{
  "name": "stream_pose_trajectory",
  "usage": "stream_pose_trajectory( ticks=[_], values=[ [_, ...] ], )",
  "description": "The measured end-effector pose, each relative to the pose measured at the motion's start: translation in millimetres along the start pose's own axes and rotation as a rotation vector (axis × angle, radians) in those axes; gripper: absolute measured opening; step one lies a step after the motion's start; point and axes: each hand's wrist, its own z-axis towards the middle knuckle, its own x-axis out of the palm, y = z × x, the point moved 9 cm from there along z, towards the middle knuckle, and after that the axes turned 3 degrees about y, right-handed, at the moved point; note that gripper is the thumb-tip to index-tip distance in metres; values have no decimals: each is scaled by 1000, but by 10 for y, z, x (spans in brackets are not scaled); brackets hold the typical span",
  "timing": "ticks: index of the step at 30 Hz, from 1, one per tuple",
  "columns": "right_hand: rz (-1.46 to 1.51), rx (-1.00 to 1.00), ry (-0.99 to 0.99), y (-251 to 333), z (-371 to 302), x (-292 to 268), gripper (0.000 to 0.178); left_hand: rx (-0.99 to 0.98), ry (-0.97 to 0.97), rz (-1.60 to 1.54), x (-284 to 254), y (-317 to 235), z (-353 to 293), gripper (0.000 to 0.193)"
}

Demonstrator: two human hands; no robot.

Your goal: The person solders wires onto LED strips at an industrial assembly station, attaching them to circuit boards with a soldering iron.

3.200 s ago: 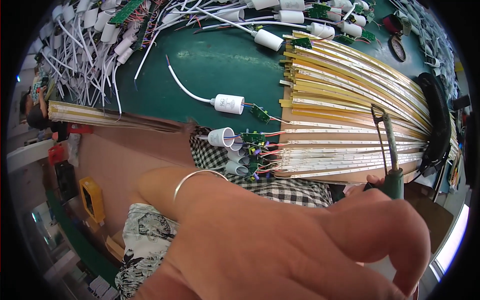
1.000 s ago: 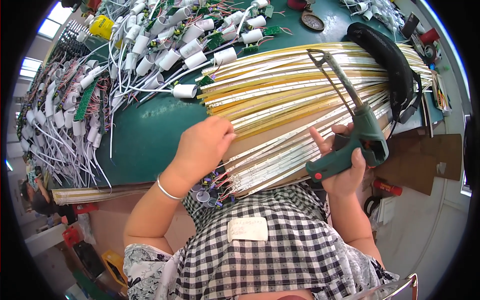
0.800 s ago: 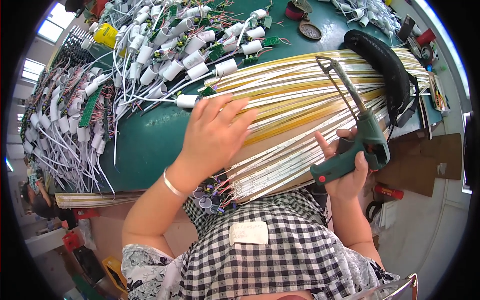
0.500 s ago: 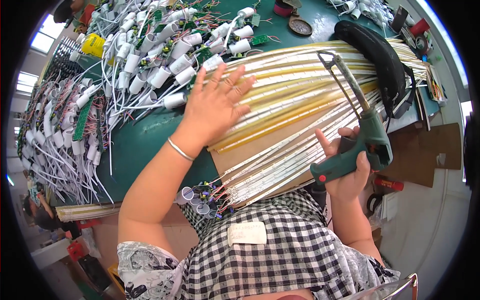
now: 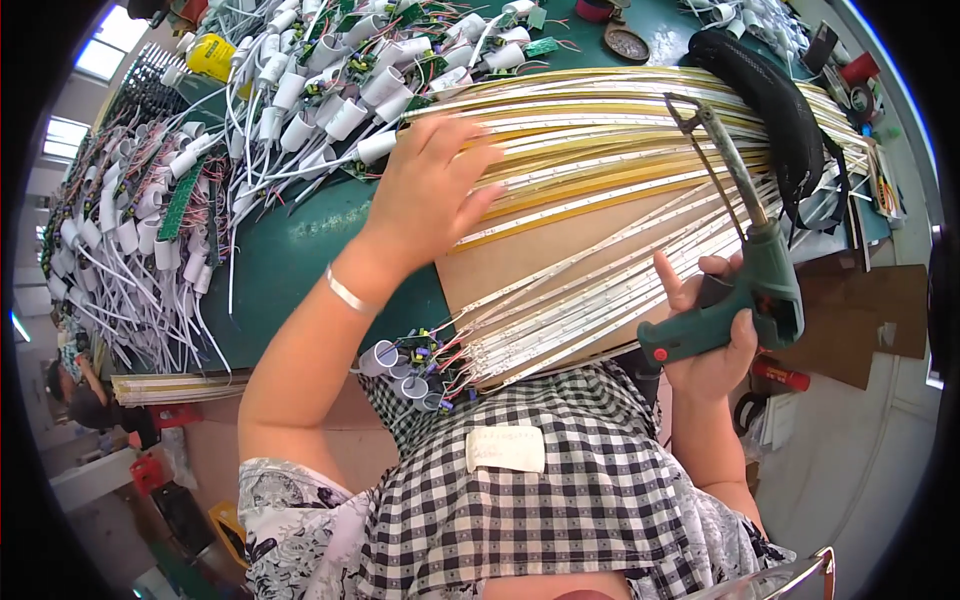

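My right hand [image 5: 708, 350] is wrapped round the handle of a green pistol-grip soldering gun [image 5: 765, 285]. The gun's long metal barrel and thin side tube point up and away, over the strips. My left hand [image 5: 425, 195] is open above the left ends of the far bundle of white and yellow LED strips [image 5: 590, 150], its fingers apart and a little bent; whether it touches them I cannot tell. Nearer me, a set of white LED strips [image 5: 550, 325] lies on a brown board [image 5: 560, 245], their left ends by red wires and several white cylindrical lamp bases [image 5: 380, 358].
Heaps of white lamp bases with wires and green circuit boards [image 5: 345, 120] cover the far left of the green table [image 5: 300, 240]. A black padded bag [image 5: 770, 110] lies across the far strips. Beyond them sits a small round dish [image 5: 627, 43]; a yellow bottle [image 5: 210, 57] stands far left.
My left hand has lifted and curled its fingers slightly, and the far strips beneath it have shifted away from me. The soldering gun stays in my right hand as the view moves a little.
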Motion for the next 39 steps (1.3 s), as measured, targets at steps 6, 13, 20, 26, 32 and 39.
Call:
stream_pose_trajectory(
  ticks=[6,13,20,26,32,39],
  values=[
    [-9,44,-51,-98,25,-8,57,-159,181,-137,141,-95,-397,19],
    [8,18,-33,-48,-25,-22,57,-82,250,205,184,-283,-350,13],
    [9,39,-74,-69,-59,-83,56,-236,95,-266,73,-201,-474,10],
    [23,36,-50,-62,-27,-42,56,-923,545,-1043,559,38,-890,12],
    [23,71,-62,-136,-37,-39,56,-346,275,-4,195,-272,-534,15],
    [-8,72,-53,-114,-14,17,56,-323,199,-71,90,-155,-482,15]
  ],
)
